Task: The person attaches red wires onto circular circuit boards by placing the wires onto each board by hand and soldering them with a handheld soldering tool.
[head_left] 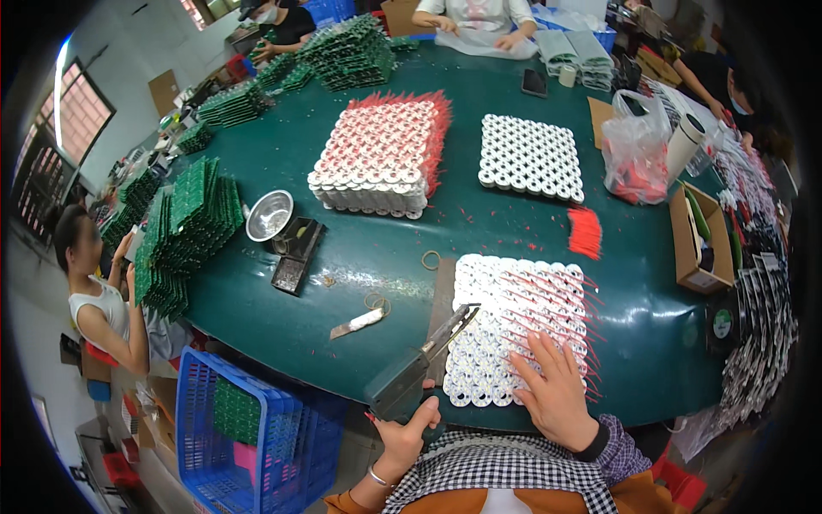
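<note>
Now my left hand (404, 433) grips the grey-handled cutter (419, 364) at the green table's near edge (282, 334), while my right hand (556, 390) lies flat, fingers spread, on the white coil block with red leads (514, 330); trimming seems underway, needing a steady block.

The person wears a shirt (505, 467) in a black-and-white check, with a brown-orange garment (445, 501) over it at the lower edge. The right sleeve ends in a dark cuff (599, 444) over purple check fabric. The left wrist carries a thin silver bracelet (379, 476).
</note>
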A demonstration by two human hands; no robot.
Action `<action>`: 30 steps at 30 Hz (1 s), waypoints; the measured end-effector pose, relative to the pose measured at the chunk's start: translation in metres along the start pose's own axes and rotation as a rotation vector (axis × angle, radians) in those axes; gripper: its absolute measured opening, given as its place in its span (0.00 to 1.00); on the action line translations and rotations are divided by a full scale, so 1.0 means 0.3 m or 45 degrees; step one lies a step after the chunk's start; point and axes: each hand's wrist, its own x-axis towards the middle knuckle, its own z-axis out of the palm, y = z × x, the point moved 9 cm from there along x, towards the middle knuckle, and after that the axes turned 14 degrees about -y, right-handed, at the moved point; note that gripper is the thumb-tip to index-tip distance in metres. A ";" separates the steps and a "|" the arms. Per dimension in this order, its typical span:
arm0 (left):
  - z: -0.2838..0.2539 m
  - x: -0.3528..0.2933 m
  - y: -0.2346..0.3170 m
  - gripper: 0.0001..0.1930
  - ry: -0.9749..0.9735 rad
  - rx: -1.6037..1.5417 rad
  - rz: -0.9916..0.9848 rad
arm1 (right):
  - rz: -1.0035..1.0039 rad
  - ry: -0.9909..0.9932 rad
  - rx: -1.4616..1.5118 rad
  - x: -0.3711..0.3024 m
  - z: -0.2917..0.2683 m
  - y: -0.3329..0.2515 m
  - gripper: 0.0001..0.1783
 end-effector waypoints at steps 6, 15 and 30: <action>0.005 0.088 -0.002 0.15 0.042 -0.026 -0.040 | 0.062 0.353 -0.063 -0.037 -0.246 0.259 0.26; -0.103 0.137 -0.125 0.21 -0.032 -0.380 0.107 | 0.040 0.727 -0.099 0.203 -0.292 0.714 0.19; -0.125 0.152 -0.112 0.19 -0.014 -0.368 0.200 | 0.119 0.618 0.083 0.465 -0.300 0.960 0.07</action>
